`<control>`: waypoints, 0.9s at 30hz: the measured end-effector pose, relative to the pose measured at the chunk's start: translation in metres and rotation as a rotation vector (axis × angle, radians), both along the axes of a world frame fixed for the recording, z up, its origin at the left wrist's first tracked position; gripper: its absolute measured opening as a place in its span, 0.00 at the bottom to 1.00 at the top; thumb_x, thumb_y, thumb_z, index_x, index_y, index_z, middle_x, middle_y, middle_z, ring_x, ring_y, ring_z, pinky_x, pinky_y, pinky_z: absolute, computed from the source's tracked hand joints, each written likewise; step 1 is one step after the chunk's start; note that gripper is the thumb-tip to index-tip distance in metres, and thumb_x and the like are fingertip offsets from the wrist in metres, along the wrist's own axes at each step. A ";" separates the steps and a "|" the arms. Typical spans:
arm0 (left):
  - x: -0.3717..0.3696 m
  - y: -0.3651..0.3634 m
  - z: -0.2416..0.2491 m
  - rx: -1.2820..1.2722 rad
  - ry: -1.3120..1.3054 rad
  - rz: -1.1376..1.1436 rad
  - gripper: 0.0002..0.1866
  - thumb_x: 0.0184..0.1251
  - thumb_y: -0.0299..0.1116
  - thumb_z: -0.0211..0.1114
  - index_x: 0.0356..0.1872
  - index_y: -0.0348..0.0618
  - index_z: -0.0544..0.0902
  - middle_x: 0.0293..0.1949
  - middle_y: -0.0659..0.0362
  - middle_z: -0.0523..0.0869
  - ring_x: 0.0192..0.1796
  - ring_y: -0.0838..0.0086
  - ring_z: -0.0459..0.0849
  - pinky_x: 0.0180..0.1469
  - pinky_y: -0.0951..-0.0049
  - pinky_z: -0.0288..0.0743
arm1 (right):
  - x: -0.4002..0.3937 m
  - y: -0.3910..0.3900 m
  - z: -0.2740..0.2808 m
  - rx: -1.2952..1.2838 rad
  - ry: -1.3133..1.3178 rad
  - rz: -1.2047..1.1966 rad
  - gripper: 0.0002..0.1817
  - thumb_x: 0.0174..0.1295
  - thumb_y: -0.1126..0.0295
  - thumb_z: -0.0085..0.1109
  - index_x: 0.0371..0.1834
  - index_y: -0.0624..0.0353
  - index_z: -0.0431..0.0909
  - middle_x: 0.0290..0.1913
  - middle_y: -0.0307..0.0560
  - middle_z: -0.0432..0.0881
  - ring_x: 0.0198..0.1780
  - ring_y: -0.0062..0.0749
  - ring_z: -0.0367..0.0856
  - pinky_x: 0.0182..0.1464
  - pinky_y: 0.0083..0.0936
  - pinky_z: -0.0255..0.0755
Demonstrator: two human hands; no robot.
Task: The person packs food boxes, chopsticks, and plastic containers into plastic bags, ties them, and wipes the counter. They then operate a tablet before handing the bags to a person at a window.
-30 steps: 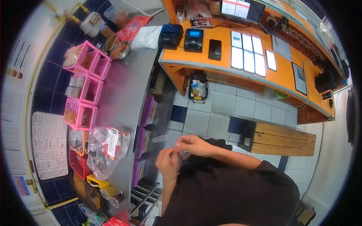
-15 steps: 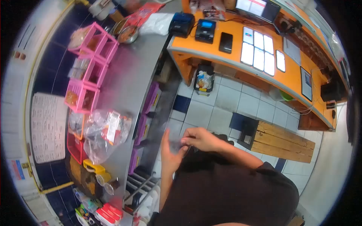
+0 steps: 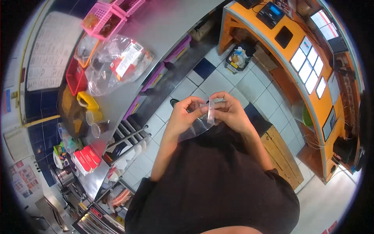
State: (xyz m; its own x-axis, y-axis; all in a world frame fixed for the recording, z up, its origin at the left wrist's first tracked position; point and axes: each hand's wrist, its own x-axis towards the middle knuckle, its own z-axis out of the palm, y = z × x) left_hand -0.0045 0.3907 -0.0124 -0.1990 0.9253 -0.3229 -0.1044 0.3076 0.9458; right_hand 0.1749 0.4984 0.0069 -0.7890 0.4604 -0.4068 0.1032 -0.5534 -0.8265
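In front of my dark shirt, my left hand (image 3: pixel 182 119) and my right hand (image 3: pixel 230 114) meet fingertip to fingertip. Between them is a clear plastic bag (image 3: pixel 199 127), its top edge pinched in the fingers of both hands. The bag's lower part hangs below my left fingers, against the shirt. Whether anything is inside the bag cannot be made out.
Left, a steel counter (image 3: pixel 165 33) carries pink baskets (image 3: pixel 103 21), a larger plastic bag with a labelled packet (image 3: pixel 130 62), a red basket (image 3: pixel 76 77) and red boxes (image 3: pixel 86 160). Right stands an orange desk (image 3: pixel 286 52); a wooden bench (image 3: pixel 282 156) is below.
The view has turned and shifted toward the lower counter. Both hands are now raised together, and the clear bag between them shows more plainly. My left fingers have closed on it.
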 end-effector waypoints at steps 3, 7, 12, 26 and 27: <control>0.001 -0.001 0.005 0.002 0.031 0.050 0.15 0.60 0.36 0.75 0.43 0.39 0.83 0.34 0.64 0.84 0.40 0.79 0.81 0.44 0.75 0.73 | -0.005 0.001 0.000 -0.079 -0.065 -0.011 0.21 0.65 0.72 0.65 0.58 0.60 0.69 0.39 0.45 0.86 0.39 0.21 0.83 0.39 0.21 0.77; 0.016 0.011 0.003 0.283 1.064 0.431 0.11 0.64 0.35 0.72 0.37 0.39 0.82 0.31 0.64 0.84 0.35 0.79 0.80 0.41 0.75 0.72 | -0.013 -0.002 -0.029 0.101 0.009 -0.136 0.21 0.63 0.74 0.66 0.57 0.64 0.70 0.36 0.46 0.86 0.36 0.22 0.83 0.38 0.20 0.78; 0.017 -0.005 0.006 -0.014 0.273 0.207 0.12 0.68 0.36 0.69 0.35 0.38 0.80 0.29 0.63 0.83 0.32 0.80 0.78 0.37 0.78 0.71 | -0.025 -0.006 -0.024 0.097 0.035 -0.227 0.22 0.63 0.78 0.65 0.58 0.68 0.70 0.35 0.48 0.87 0.37 0.25 0.84 0.38 0.22 0.79; -0.011 -0.020 0.008 -0.050 0.497 0.404 0.11 0.69 0.34 0.67 0.31 0.39 0.78 0.25 0.63 0.82 0.28 0.83 0.78 0.31 0.80 0.71 | -0.011 0.000 -0.020 0.313 -0.083 -0.413 0.18 0.61 0.79 0.66 0.54 0.67 0.74 0.34 0.48 0.87 0.37 0.24 0.85 0.41 0.21 0.78; -0.006 -0.016 0.014 0.003 0.373 0.323 0.11 0.69 0.35 0.67 0.33 0.39 0.78 0.26 0.63 0.82 0.28 0.83 0.79 0.31 0.80 0.71 | -0.012 -0.003 -0.018 0.309 -0.089 -0.413 0.18 0.61 0.79 0.66 0.54 0.67 0.74 0.34 0.48 0.87 0.37 0.24 0.85 0.41 0.21 0.78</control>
State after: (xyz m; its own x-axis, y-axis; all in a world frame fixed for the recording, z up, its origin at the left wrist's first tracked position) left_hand -0.0107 0.3749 0.0020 -0.5774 0.7980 -0.1726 0.1518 0.3126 0.9377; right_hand 0.1630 0.4956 -0.0107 -0.4853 0.8349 -0.2599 0.0052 -0.2944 -0.9557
